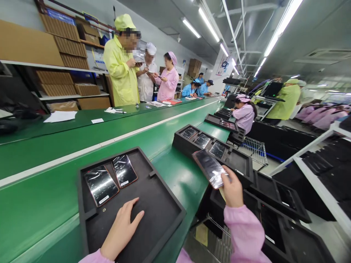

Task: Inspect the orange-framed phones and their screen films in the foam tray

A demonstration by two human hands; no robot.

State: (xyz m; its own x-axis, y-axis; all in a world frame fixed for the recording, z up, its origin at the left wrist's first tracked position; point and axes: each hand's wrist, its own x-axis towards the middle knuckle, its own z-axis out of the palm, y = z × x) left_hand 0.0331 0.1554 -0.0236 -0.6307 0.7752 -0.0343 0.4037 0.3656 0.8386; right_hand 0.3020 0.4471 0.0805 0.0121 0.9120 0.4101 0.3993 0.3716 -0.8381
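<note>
My right hand (233, 188) grips a smartphone (210, 167) by its near end, thumb over the glossy dark screen. The phone is tilted in the air near a stacked black foam tray. Over the black tray (161, 197) in front of me, my left hand (123, 223) hovers or rests with fingers stretched out and thumb apart, holding nothing; I cannot tell if it touches the tray. Two smartphones lie screen up at that tray's far left: one larger in view (101, 185), and one beside it (124, 171). Both carry a small white label at the near end.
Foam trays (249, 166) with phones in compartments stand to the right, with more trays (290, 233) below on a wire rack. A green bench (123, 155) runs away from me. Papers (60, 116) lie across it. Several co-workers stand beyond; one in pink (244, 115) sits farther along.
</note>
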